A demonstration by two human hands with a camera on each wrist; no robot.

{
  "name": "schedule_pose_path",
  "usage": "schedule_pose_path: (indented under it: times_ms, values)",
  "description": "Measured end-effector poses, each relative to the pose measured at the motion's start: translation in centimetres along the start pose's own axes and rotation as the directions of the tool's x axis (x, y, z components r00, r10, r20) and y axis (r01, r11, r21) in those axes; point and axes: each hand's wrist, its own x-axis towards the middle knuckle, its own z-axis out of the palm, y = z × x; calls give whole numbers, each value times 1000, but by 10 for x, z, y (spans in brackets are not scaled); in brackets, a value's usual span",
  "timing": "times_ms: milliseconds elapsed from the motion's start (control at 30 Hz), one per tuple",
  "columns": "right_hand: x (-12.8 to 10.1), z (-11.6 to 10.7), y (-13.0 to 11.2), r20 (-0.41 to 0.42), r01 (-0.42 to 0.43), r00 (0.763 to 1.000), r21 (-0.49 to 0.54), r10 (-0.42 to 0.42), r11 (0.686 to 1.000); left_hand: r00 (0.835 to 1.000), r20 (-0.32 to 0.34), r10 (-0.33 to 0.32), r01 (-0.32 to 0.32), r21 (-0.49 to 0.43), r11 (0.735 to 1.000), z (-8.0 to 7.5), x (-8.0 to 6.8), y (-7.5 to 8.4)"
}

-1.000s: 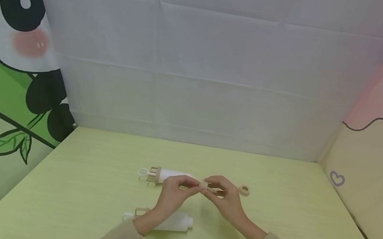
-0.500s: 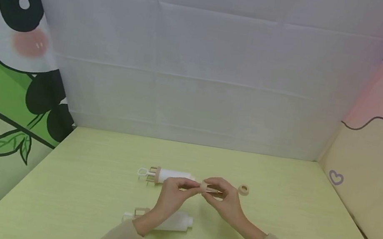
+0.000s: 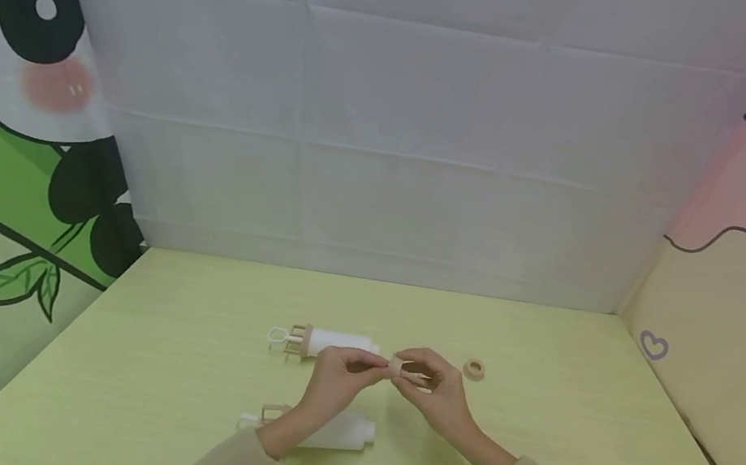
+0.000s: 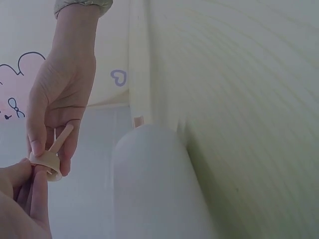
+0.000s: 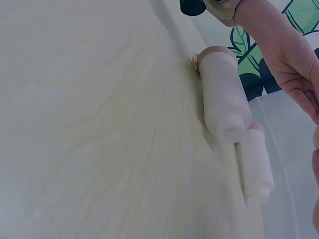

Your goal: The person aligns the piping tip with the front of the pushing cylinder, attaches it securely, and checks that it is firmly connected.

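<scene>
Both hands meet over the middle of the pale green table (image 3: 173, 364). My left hand (image 3: 340, 375) and right hand (image 3: 430, 388) pinch a small beige cone-shaped nozzle piece (image 3: 397, 365) between them. The left wrist view shows that beige nozzle piece (image 4: 49, 160) with a thin stem, held by the right hand's fingers (image 4: 55, 114) and touched by my left fingertips (image 4: 22, 174). A white tube with a beige end (image 3: 332, 343) lies just behind the hands. A second white tube (image 3: 339, 433) lies under my left forearm.
A small beige ring (image 3: 473, 369) lies on the table right of the hands. In the right wrist view the two white tubes (image 5: 224, 99) lie side by side. Printed cloth walls close the table at the back, left and right.
The hands have stayed almost in place; the fingers shifted slightly on the small beige piece held between them.
</scene>
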Motion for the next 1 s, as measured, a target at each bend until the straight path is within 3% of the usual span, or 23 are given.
schedule_pose_path:
  times_ms: [300,533,633,700,900,1000]
  values:
    - [-1,0,0,3,-2,1000,-19,3,1000,1000,4,12,-12,-4,1000,0,-2,-4]
    - [-2,-2,-2,20,-28,999,-34,29,999,999,38,13,-17,87,996,-10,-12,29]
    - [-2,-3,-2,29,-39,999,-39,40,998,998,68,-2,-6,118,993,-20,-16,34]
    - [-3,-5,-2,36,-46,998,-47,47,998,996,89,-12,1,123,992,-27,-18,29]
    - [-5,-10,-2,41,-68,997,-76,72,995,990,143,-12,-8,141,990,-51,-23,-6]
    - [-6,-13,0,43,-61,997,-78,64,995,986,169,-17,-8,147,989,-63,-28,-14]
